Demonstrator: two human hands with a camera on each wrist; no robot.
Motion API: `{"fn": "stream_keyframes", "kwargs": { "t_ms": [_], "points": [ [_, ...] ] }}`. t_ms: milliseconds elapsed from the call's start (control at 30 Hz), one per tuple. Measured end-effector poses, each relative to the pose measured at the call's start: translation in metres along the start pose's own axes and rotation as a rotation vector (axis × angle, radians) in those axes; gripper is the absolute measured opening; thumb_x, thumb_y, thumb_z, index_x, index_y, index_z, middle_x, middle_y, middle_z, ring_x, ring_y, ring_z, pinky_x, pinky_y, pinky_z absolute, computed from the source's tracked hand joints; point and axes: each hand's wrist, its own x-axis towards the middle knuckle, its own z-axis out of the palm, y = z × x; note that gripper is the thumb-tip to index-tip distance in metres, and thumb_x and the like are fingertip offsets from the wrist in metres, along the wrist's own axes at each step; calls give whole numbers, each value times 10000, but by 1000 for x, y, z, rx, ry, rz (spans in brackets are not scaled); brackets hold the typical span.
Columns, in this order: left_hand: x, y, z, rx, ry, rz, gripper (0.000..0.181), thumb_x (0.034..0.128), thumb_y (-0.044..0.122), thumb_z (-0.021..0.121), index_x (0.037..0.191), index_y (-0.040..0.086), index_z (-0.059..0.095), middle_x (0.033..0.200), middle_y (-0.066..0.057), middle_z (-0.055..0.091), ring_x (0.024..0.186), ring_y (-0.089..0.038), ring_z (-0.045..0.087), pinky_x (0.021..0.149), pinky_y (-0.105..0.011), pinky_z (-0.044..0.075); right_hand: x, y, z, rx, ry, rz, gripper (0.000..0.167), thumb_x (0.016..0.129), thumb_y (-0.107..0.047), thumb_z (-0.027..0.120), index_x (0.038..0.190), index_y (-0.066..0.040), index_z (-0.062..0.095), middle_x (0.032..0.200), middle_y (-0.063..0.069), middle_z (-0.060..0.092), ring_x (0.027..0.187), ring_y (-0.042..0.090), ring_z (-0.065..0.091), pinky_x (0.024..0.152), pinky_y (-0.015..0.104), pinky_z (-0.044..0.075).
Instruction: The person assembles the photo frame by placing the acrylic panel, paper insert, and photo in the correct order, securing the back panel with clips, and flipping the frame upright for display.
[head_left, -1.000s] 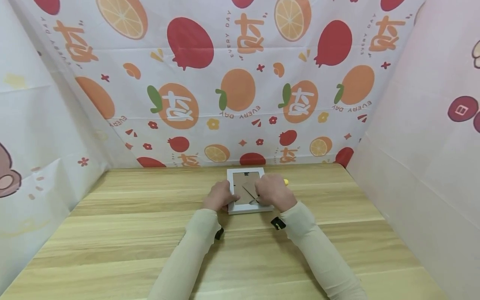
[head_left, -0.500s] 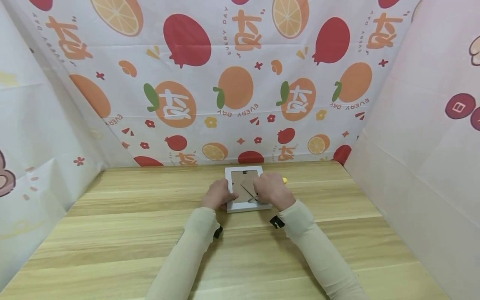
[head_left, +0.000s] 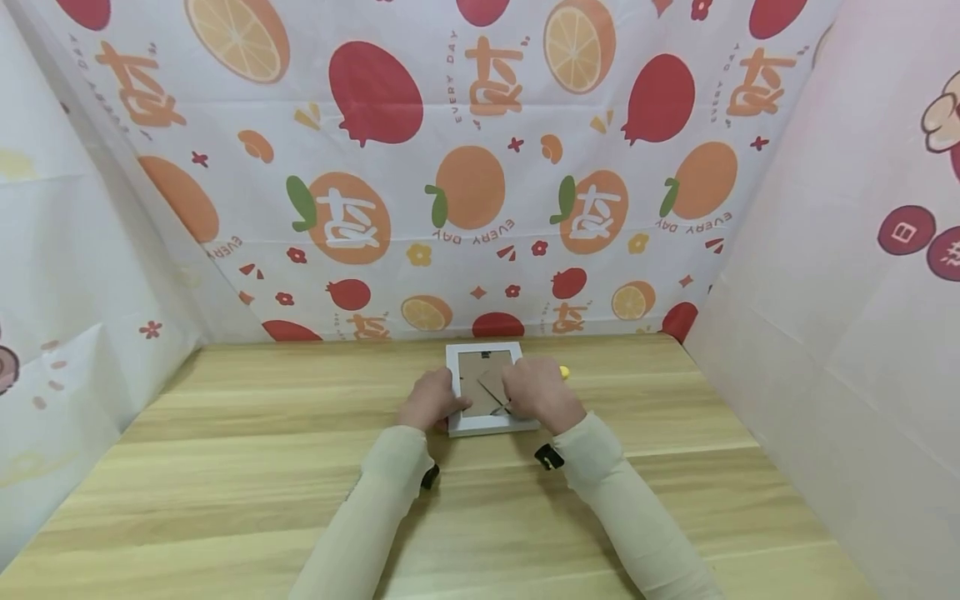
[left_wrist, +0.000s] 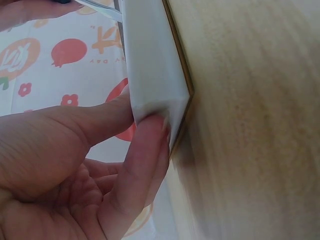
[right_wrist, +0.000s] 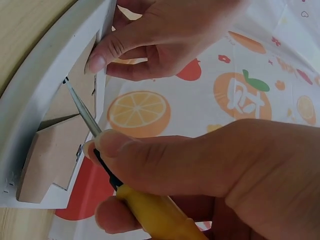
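Note:
A white picture frame [head_left: 491,423] lies on the wooden table with its brown backing board [head_left: 476,387] facing up. My left hand [head_left: 433,400] pinches the frame's near left corner, thumb on top and fingers against the outer side. In my right hand [head_left: 542,390] is a yellow-handled tool [right_wrist: 152,212] with a slim metal end, gripped between thumb and fingers. Its tip touches or nearly touches a small black tab [right_wrist: 65,80] at the inner edge of the frame. A stand flap [right_wrist: 47,160] shows on the backing board. The fingers cover part of the tool's handle.
The wooden table [head_left: 300,483] carries the frame near its back edge. A fruit-patterned cloth [head_left: 412,108] hangs behind it, and pale cloths [head_left: 817,358] close off both sides. Black straps [head_left: 550,456] are at the wrists.
The head view has shifted slightly. Both hands keep nearly the same hold and place on the frame and the tool, with no clear movement of the tab.

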Motion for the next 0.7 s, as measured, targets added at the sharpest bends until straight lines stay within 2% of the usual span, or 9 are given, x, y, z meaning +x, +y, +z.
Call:
{"fn": "stream_keyframes", "kwargs": {
  "t_ms": [267, 433, 700],
  "points": [
    [2, -2, 1, 9, -4, -12, 321, 923, 250, 791, 1019, -12, 633, 801, -131, 647, 515, -186, 621, 425, -245, 472, 0, -3, 2, -3, 20, -6, 297, 974, -142, 672, 679, -135, 636, 596, -27, 396, 550, 127, 386, 466, 246, 298],
    [0, -1, 1, 3, -9, -18, 328, 919, 244, 796, 1024, -14, 622, 815, -132, 643, 519, -189, 623, 428, -252, 481, 1, -1, 4, 20, -18, 4, 358, 974, -136, 651, 626, -147, 571, 589, -26, 359, 547, 125, 371, 469, 248, 290],
    [-1, 0, 0, 4, -6, -17, 334, 929, 250, 785, 1051, -20, 630, 814, -130, 646, 518, -183, 614, 426, -246, 477, 0, 3, 0, 61, -22, -15, 430, 955, -124, 639, 571, -184, 453, 577, -42, 323, 543, 112, 354, 471, 247, 271]
  ]
}}
